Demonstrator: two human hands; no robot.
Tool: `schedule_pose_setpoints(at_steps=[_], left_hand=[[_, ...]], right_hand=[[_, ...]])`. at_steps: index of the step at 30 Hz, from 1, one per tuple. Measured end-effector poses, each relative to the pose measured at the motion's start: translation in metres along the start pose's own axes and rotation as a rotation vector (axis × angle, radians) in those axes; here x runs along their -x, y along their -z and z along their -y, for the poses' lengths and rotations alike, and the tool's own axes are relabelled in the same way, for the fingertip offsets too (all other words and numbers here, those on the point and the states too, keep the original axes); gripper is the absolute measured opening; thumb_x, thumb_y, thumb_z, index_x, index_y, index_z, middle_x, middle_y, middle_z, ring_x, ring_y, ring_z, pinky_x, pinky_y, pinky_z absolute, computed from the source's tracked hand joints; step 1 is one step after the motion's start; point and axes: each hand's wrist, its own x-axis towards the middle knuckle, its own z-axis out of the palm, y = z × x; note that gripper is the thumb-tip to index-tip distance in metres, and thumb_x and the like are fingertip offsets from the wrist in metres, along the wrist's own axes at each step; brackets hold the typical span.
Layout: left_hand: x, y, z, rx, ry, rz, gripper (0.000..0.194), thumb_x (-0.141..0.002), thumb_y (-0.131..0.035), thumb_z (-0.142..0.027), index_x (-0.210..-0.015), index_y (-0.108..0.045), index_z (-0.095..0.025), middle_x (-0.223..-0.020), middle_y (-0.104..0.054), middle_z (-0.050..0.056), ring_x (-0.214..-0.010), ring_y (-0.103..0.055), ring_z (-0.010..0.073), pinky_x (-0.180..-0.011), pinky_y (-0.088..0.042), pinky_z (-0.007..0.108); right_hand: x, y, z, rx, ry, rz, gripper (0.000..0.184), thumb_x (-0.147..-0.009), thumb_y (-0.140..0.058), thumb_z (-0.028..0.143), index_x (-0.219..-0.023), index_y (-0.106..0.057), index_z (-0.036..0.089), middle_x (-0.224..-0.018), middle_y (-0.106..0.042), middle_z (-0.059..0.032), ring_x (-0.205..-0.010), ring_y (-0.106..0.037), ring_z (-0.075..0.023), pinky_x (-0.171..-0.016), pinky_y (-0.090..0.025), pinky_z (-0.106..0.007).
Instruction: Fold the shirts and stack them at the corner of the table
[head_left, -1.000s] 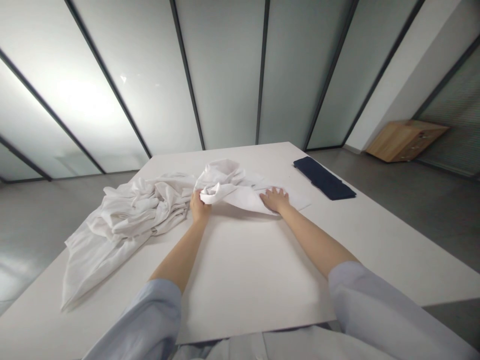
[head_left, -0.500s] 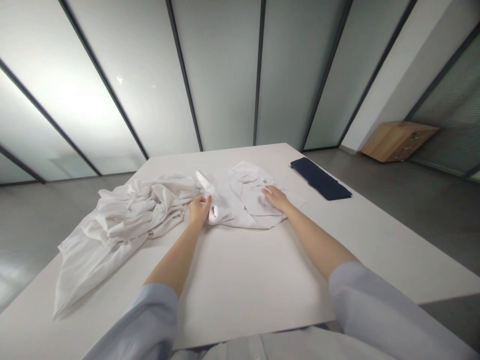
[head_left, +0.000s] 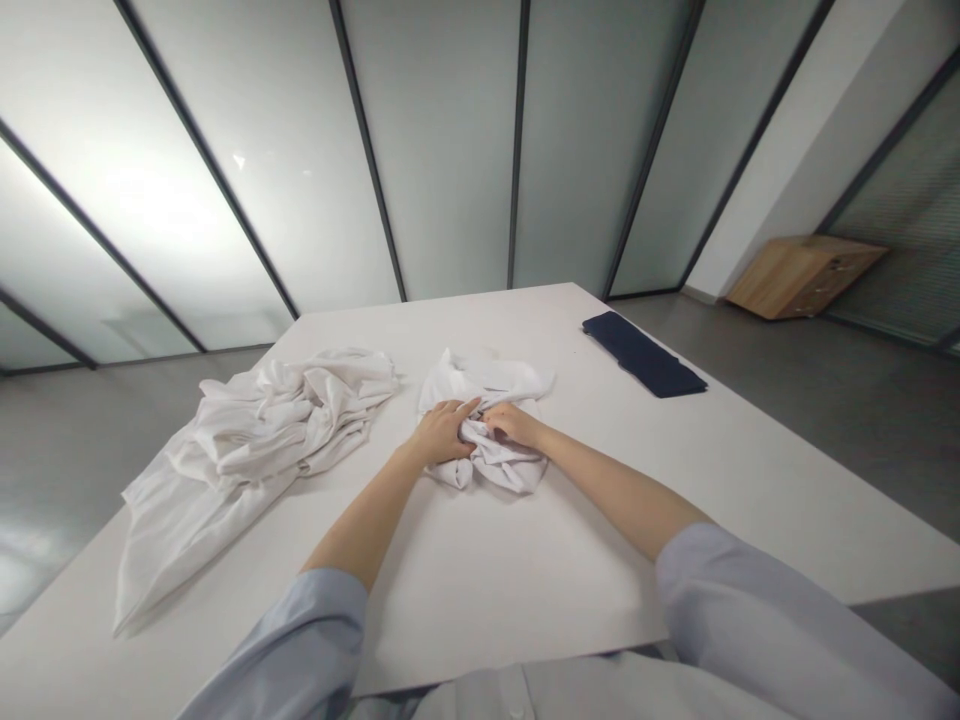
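Note:
A white cloth (head_left: 491,378) lies bunched in loose folds at the middle of the table, with both my hands on it. My left hand (head_left: 445,434) rests on its left part, fingers stretched out and thumb apart. Close beside it, my right hand (head_left: 513,424) has its fingers curled into the folds and closed on the fabric. The fingertips of the right hand are partly hidden in the cloth. To the left lies a larger crumpled heap of white fabric (head_left: 262,430), apart from my hands.
The white table (head_left: 525,590) reaches from my body toward a frosted glass partition (head_left: 442,150). A flat dark blue folded cloth (head_left: 645,355) lies near the right edge. On the floor at the far right stands a wooden cabinet (head_left: 799,278).
My hands have come together from either side, my left moving right and my right moving left. The white cloth between them, more spread out before, is now gathered into a smaller bunch.

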Motion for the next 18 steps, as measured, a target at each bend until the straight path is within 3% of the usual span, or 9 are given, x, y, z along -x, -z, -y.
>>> schedule_pose_setpoints(at_steps=[5,7,9,11,14,16,18], left_hand=[[-0.002,0.004,0.004,0.018,0.119,-0.050,0.063,-0.075,-0.065,-0.027,-0.137,-0.054,-0.026,-0.114,-0.065,0.010,-0.106,-0.061,0.0282,-0.094,-0.047,0.038],[-0.002,0.015,0.009,0.080,0.177,-0.141,0.058,-0.072,-0.063,-0.020,-0.129,-0.060,-0.024,-0.108,-0.066,0.008,-0.101,-0.062,0.0258,-0.092,-0.048,0.034],[0.001,0.037,0.016,0.105,0.254,-0.295,0.055,-0.069,-0.061,-0.017,-0.124,-0.064,-0.021,-0.102,-0.066,0.008,-0.096,-0.063,0.0252,-0.089,-0.049,0.033],[0.008,0.072,0.023,0.071,0.319,-0.497,0.053,-0.069,-0.060,-0.019,-0.122,-0.065,-0.019,-0.100,-0.064,0.008,-0.097,-0.061,0.0260,-0.090,-0.048,0.035],[0.024,0.136,0.031,-0.045,0.420,-0.733,0.054,-0.073,-0.059,-0.023,-0.127,-0.061,-0.019,-0.105,-0.061,0.007,-0.104,-0.058,0.0259,-0.095,-0.045,0.036],[0.037,0.175,0.039,-0.144,0.489,-0.846,0.053,-0.075,-0.059,-0.024,-0.128,-0.060,-0.018,-0.109,-0.060,0.008,-0.109,-0.054,0.0265,-0.099,-0.041,0.038],[0.052,0.201,0.054,-0.228,0.575,-0.892,0.051,-0.078,-0.058,-0.025,-0.128,-0.060,-0.018,-0.113,-0.059,0.009,-0.112,-0.052,0.0282,-0.100,-0.039,0.043]], right_hand=[[0.016,0.042,-0.025,-0.019,-0.255,-0.798,0.027,-0.077,-0.040,0.025,-0.054,-0.054,0.023,-0.058,-0.060,-0.0025,-0.069,-0.057,-0.0200,-0.071,-0.046,-0.030],[0.022,0.059,-0.038,-0.069,-0.398,-1.010,0.026,-0.075,-0.040,0.026,-0.050,-0.050,0.024,-0.054,-0.056,-0.0021,-0.066,-0.056,-0.0199,-0.068,-0.045,-0.030],[0.024,0.068,-0.048,-0.180,-0.492,-1.153,0.026,-0.074,-0.040,0.026,-0.049,-0.047,0.024,-0.052,-0.054,-0.0021,-0.063,-0.055,-0.0195,-0.065,-0.045,-0.030],[0.023,0.068,-0.054,-0.233,-0.497,-1.180,0.025,-0.073,-0.042,0.027,-0.048,-0.047,0.024,-0.051,-0.055,-0.0020,-0.061,-0.054,-0.0190,-0.063,-0.044,-0.030],[0.020,0.061,-0.056,-0.186,-0.429,-1.058,0.024,-0.070,-0.046,0.030,-0.047,-0.050,0.023,-0.049,-0.054,-0.0006,-0.058,-0.052,-0.0182,-0.058,-0.041,-0.029],[0.020,0.057,-0.055,-0.165,-0.418,-0.996,0.023,-0.069,-0.047,0.031,-0.047,-0.051,0.023,-0.048,-0.052,0.0002,-0.055,-0.050,-0.0176,-0.053,-0.038,-0.028],[0.020,0.056,-0.054,-0.158,-0.428,-0.988,0.022,-0.068,-0.047,0.031,-0.048,-0.052,0.023,-0.047,-0.051,0.0004,-0.053,-0.048,-0.0171,-0.051,-0.035,-0.028]])
